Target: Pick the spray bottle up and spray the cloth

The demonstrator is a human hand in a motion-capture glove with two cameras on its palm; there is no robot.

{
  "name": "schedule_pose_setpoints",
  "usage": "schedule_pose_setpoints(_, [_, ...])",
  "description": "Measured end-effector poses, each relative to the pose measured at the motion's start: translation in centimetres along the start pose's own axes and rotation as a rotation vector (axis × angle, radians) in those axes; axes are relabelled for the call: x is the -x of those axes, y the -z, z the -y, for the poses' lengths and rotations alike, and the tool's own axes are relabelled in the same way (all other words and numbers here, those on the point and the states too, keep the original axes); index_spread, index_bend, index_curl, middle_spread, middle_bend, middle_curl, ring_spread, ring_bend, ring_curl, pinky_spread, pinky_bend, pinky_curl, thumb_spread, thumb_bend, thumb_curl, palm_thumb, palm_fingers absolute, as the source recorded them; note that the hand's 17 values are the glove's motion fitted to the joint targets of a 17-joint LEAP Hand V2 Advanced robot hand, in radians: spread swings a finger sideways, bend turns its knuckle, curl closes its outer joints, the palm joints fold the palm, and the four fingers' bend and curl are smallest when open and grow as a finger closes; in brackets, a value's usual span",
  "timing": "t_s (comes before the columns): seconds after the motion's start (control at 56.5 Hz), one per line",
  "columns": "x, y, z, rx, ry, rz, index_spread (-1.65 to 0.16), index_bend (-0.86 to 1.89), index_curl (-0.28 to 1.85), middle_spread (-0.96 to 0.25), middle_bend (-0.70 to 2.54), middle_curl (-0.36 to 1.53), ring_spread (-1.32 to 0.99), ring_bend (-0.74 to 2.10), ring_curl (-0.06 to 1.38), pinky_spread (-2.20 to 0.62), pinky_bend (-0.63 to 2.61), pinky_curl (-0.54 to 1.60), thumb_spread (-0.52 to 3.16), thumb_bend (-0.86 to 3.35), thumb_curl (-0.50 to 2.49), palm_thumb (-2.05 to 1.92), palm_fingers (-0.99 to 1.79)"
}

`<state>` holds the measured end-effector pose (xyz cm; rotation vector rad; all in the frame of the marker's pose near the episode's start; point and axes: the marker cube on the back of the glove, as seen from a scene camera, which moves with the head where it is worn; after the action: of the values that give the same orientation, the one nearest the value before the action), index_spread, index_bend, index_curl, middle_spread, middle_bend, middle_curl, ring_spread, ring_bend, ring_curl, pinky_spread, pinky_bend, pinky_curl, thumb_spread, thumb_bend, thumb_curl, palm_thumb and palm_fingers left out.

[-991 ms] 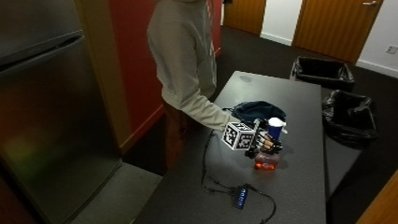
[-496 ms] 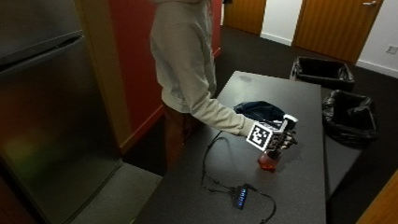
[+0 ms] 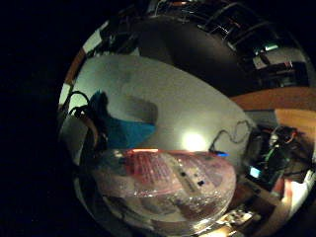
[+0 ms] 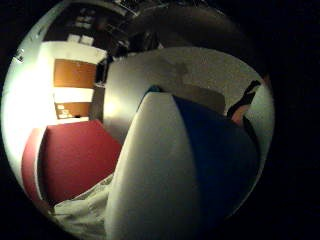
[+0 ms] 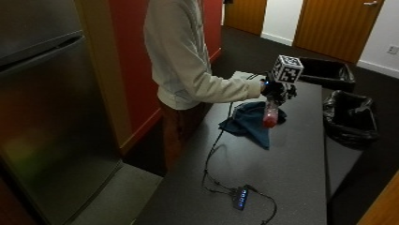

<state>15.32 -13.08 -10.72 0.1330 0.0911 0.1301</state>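
In the outside view my gloved right hand (image 5: 277, 90) grips the spray bottle (image 5: 270, 112) by its top and holds it off the grey table (image 5: 293, 173). The clear bottle hangs with its red base just above the crumpled blue cloth (image 5: 248, 124), which lies on the table's middle. The little finger side palm view shows the bottle's labelled body (image 3: 168, 192) close to the palm, with the blue cloth (image 3: 121, 131) beyond it on the table. The white and blue spray head (image 4: 175, 170) fills the thumb side palm view.
A small hub with blue lights (image 5: 240, 197) and its black cable lie on the near part of the table. Two black lined bins (image 5: 349, 117) stand on the floor past the table's right edge. A steel fridge (image 5: 50, 117) stands at the left.
My hand has raised the bottle from the table's near part and carried it to above the cloth. The person has shifted along the table's left side.
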Motion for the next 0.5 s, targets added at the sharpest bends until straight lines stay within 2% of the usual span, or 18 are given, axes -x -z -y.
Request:
schedule_pose_setpoints(0.195, [6.7,-0.9,-1.4,0.091,0.031,-0.199,-0.20,0.41,0.54,-0.16,0.60,0.52,-0.21,0.59,0.46,-0.27,0.31,0.38,-0.04,-0.03,0.70,1.04,1.38])
schedule_pose_setpoints(0.319, [8.0,-2.6,-2.6,0.121,0.064,-0.289,-0.20,0.41,0.54,-0.16,0.60,0.52,-0.21,0.60,0.46,-0.27,0.32,0.38,-0.05,-0.03,0.70,1.04,1.38])
schedule_pose_setpoints(0.496, [10.2,-6.4,-3.4,0.152,0.006,-0.349,-0.20,0.42,0.54,-0.15,0.61,0.52,-0.21,0.60,0.47,-0.27,0.32,0.38,-0.06,-0.03,0.71,1.04,1.38])
